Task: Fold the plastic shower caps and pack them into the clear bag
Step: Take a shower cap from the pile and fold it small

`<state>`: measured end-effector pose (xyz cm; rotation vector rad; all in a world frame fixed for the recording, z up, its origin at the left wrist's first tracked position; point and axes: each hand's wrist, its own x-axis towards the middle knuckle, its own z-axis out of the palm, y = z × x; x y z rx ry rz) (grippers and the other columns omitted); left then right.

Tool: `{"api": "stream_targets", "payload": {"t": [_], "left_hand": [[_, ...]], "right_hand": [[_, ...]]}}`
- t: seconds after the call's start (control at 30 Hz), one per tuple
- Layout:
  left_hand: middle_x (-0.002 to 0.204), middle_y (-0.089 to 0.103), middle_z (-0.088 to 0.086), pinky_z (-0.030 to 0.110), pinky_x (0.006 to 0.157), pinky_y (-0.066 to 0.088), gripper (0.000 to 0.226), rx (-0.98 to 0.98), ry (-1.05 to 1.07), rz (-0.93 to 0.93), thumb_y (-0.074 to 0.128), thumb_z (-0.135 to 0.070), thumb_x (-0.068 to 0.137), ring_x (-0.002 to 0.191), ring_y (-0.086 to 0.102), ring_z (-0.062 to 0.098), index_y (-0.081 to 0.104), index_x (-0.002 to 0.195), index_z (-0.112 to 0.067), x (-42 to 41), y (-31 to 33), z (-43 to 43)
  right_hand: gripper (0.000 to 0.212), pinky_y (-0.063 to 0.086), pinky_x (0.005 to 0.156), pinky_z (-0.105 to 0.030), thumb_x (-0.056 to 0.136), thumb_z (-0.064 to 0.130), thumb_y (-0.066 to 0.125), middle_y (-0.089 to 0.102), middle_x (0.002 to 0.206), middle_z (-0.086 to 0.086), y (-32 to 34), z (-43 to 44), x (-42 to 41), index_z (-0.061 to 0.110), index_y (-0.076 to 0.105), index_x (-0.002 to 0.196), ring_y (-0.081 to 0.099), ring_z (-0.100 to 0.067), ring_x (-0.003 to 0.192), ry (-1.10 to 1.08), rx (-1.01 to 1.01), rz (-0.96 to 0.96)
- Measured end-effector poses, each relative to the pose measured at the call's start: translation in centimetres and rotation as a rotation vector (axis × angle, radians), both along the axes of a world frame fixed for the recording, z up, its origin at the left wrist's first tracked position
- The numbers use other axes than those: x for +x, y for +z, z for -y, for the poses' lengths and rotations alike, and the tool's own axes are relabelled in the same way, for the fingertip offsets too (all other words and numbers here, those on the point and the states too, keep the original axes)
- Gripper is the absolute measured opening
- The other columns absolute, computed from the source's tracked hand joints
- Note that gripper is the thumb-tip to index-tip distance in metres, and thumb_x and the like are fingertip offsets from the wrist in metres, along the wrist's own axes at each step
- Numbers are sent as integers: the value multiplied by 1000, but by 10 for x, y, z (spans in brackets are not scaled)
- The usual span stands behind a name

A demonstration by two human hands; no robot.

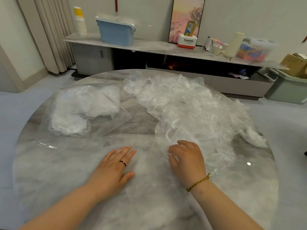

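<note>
A marble table (146, 205) is lit softly and evenly from above, with small glints caught on its polish. Frame edges are bowed; the far shelf (149, 45) is blurred at right.

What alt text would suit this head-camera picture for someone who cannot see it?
A person's left hand lies flat on a round marble table while the right hand, fingers curled, touches the edge of a crumpled heap of clear shower caps. A clear bag holding some caps lies at the left.
</note>
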<state>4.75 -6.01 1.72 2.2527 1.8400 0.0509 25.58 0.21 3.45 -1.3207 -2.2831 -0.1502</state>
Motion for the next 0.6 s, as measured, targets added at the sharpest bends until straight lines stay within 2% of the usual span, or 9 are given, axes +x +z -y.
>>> {"api": "stream_targets", "payload": {"t": [0.13, 0.2, 0.3, 0.37, 0.4, 0.43, 0.47, 0.53, 0.6], "left_hand": [[137, 40, 2, 21, 111, 3, 83, 276, -60, 115, 40, -52, 73, 133, 26, 10, 14, 147, -26, 2, 11, -4], [133, 48, 2, 23, 110, 8, 71, 311, -129, 125, 41, -47, 71, 136, 24, 7, 39, 138, -22, 2, 10, -3], [103, 70, -6, 16, 97, 30, 43, 190, -195, 84, 42, -32, 66, 105, 54, 3, 73, 95, -26, -3, 8, -4], [122, 56, -17, 3, 88, 33, 40, 162, -161, 163, 51, -15, 73, 104, 51, -14, 68, 106, -28, -5, 7, 1], [133, 35, -23, -2, 90, 24, 48, 248, -169, 237, 48, -3, 81, 112, 36, -17, 59, 120, -28, -10, -2, 0], [134, 18, -27, -4, 92, 14, 53, 206, -121, 274, 41, 2, 88, 116, 25, -16, 49, 130, -29, -15, -7, 1], [131, 14, -29, -7, 92, 9, 53, 68, -64, 312, 37, 3, 90, 119, 22, -14, 45, 132, -29, -16, -5, 2], [124, 33, -31, -10, 89, 11, 47, -46, 7, 430, 38, 4, 91, 120, 31, -10, 54, 122, -28, -19, -3, 0], [106, 50, -38, -7, 85, 26, 43, -154, 104, 604, 43, 5, 90, 105, 47, -14, 59, 101, -33, -21, 2, -2]], "right_hand": [[24, 40, 63, -19, 73, 29, 47, 65, 61, 11, 4, 21, -20, 22, 69, 63, 64, -12, 61, 281, -40, -86], [22, 44, 59, -20, 73, 29, 48, 66, 64, 11, 3, 33, -29, 23, 69, 69, 63, -10, 60, 395, -102, -99], [31, 47, 66, -17, 68, 38, 43, 68, 77, 13, -4, 43, -34, 30, 55, 95, 63, -6, 69, 524, -166, -13], [50, 46, 82, -17, 61, 48, 36, 68, 91, 13, -7, 42, -29, 29, 44, 107, 63, -5, 83, 496, -183, 112], [57, 48, 85, -20, 60, 52, 33, 67, 95, 12, -10, 38, -25, 28, 44, 110, 65, -6, 88, 445, -173, 180], [59, 49, 86, -23, 60, 53, 33, 68, 97, 10, -11, 33, -20, 25, 45, 111, 67, -8, 89, 405, -185, 216], [59, 48, 86, -26, 62, 51, 35, 68, 99, 6, -9, 30, -16, 22, 49, 112, 68, -12, 90, 391, -237, 232], [55, 42, 93, -23, 69, 41, 46, 65, 110, 0, 0, 21, -9, 15, 56, 117, 64, -18, 100, 374, -404, 212], [58, 38, 94, -18, 69, 45, 43, 62, 117, 0, 9, 16, -4, 17, 59, 116, 56, -15, 109, 289, -635, 154]]}}
